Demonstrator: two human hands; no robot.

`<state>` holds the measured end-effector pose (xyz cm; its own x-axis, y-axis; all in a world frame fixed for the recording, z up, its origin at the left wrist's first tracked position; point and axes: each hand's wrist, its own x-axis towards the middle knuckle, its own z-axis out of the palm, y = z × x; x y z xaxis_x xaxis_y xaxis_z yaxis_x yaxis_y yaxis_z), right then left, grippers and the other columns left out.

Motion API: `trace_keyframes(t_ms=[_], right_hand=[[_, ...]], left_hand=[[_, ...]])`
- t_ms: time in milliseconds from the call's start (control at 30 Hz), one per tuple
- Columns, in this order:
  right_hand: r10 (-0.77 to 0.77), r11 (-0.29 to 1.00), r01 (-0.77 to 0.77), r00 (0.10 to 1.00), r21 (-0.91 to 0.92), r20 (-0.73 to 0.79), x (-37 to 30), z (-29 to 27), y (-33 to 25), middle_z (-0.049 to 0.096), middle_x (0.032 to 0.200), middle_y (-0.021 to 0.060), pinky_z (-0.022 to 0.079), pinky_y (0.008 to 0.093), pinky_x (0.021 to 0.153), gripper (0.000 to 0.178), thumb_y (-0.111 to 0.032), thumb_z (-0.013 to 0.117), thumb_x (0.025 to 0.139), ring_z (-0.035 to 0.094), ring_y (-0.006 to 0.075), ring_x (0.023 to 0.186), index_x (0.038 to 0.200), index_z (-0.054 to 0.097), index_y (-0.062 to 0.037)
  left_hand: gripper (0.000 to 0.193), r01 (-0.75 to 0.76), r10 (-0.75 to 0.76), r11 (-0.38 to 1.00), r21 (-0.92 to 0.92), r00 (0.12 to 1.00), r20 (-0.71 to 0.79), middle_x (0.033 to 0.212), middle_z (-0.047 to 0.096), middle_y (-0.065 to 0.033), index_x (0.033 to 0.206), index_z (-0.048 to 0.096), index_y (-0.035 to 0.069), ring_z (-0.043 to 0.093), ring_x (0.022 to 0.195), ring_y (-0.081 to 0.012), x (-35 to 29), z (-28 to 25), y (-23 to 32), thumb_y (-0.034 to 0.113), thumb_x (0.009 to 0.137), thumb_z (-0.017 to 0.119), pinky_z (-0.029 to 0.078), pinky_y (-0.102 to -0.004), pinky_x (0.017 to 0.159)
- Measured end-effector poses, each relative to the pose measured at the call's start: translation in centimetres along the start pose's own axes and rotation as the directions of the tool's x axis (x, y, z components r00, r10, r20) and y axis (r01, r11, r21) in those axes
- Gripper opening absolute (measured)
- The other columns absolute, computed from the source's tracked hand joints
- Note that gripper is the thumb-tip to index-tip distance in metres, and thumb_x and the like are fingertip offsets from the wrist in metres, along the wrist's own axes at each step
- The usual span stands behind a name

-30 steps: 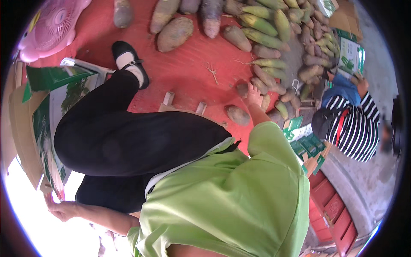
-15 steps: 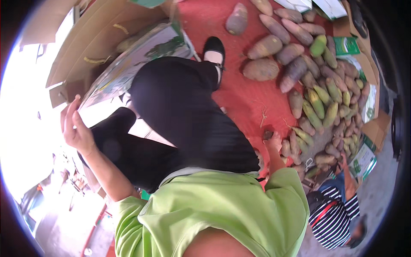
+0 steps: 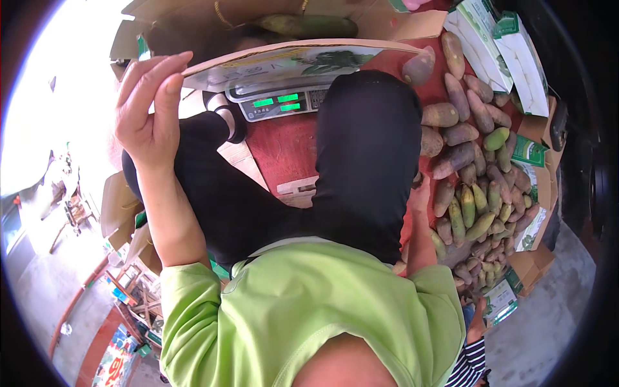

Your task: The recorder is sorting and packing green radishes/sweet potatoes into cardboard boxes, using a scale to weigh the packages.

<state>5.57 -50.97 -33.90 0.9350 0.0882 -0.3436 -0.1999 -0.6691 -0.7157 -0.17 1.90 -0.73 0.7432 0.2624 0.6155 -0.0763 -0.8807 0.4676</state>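
My left hand (image 3: 149,113) is raised at the left, its thumb and fingers closed at the near corner of a printed cardboard box flap (image 3: 277,64). Inside the box (image 3: 400,22) lies a long dark green fruit or root (image 3: 309,26). Under the flap, a digital scale (image 3: 277,106) with lit green displays shows between my knees. My right hand (image 3: 420,193) is low beside my right knee, which hides part of it. A small dark brown end shows at its fingers; the rest cannot be seen.
Many long purple and green fruits or roots (image 3: 480,161) lie heaped on red cloth (image 3: 284,148) at the right. White-and-green cartons (image 3: 480,45) stand at the back right. Another person's striped sleeve (image 3: 471,361) shows at the lower right, near an opened carton (image 3: 532,267).
My body and view have turned left. The box flap now lies across the front and the scale has come into view. My right hand is now partly behind my knee.
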Motion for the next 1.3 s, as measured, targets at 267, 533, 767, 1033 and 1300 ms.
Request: trace_keyframes(t_ms=[267, 533, 767, 1033, 1300], right_hand=[[-0.001, 0.985, -0.003, 1.000, 0.170, 0.023, 0.4, 0.8, -4.7, 0.057, 0.107, 0.0113, 0.048, 0.0327, 0.085, 0.064, -0.008, 0.078, 0.065, 0.057, 0.0204, 0.097, 0.120, 0.046, 0.0015], [-0.116, 0.953, 0.131, 0.991, 0.275, -0.069, 4.4, -1.9, -11.9, 0.055, 0.111, 0.0106, 0.045, 0.0303, 0.088, 0.064, -0.001, 0.076, 0.071, 0.054, 0.0190, 0.101, 0.124, 0.040, 0.0033], [-0.323, 0.786, 0.442, 0.890, 0.434, -0.321, 5.4, -6.9, -30.9, 0.051, 0.121, 0.0126, 0.037, 0.0331, 0.101, 0.060, 0.003, 0.071, 0.073, 0.048, 0.0209, 0.115, 0.125, 0.041, 0.0018], [-0.555, 0.467, 0.662, 0.736, 0.586, -0.389, 4.4, -7.6, -44.1, 0.048, 0.125, 0.0117, 0.041, 0.0370, 0.100, 0.068, 0.010, 0.072, 0.068, 0.049, 0.0225, 0.115, 0.127, 0.041, -0.0004], [-0.730, 0.289, 0.644, 0.627, 0.708, -0.273, 4.5, -5.4, -46.7, 0.049, 0.120, 0.0098, 0.046, 0.0360, 0.095, 0.067, 0.013, 0.072, 0.068, 0.052, 0.0207, 0.111, 0.125, 0.041, -0.0014]], left_hand=[[0.012, 0.039, -0.040, 0.999, -0.025, 0.999, -0.035, 0.080, 0.064, -0.0081, 0.090, 0.068, -0.002, 0.059, 0.067, -0.0136, 0.0, -0.5, -0.5, 0.009, 0.085, 0.064, 0.045, -0.0224, 0.059], [0.013, 0.119, -0.123, 0.992, 0.043, 0.985, 0.122, 0.077, 0.061, -0.0099, 0.087, 0.068, -0.001, 0.059, 0.069, -0.0207, 0.1, -1.0, 0.7, 0.008, 0.077, 0.069, 0.046, -0.0286, 0.061], [0.018, -0.013, -0.010, 0.998, 0.068, 0.948, 0.319, 0.072, 0.058, -0.0070, 0.078, 0.068, 0.001, 0.055, 0.067, -0.0219, 0.5, -0.8, 1.5, 0.017, 0.072, 0.073, 0.045, -0.0313, 0.060], [0.017, 0.033, -0.047, 0.997, 0.063, 0.972, 0.231, 0.070, 0.057, -0.0040, 0.075, 0.067, 0.004, 0.056, 0.066, -0.0220, 0.4, -1.0, 1.0, 0.018, 0.069, 0.074, 0.045, -0.0329, 0.058], [0.008, 0.170, -0.172, 0.983, 0.067, 0.984, 0.033, 0.076, 0.062, -0.0088, 0.087, 0.068, -0.001, 0.059, 0.071, -0.0193, 0.8, -1.4, -0.3, 0.005, 0.081, 0.066, 0.046, -0.0285, 0.062]])
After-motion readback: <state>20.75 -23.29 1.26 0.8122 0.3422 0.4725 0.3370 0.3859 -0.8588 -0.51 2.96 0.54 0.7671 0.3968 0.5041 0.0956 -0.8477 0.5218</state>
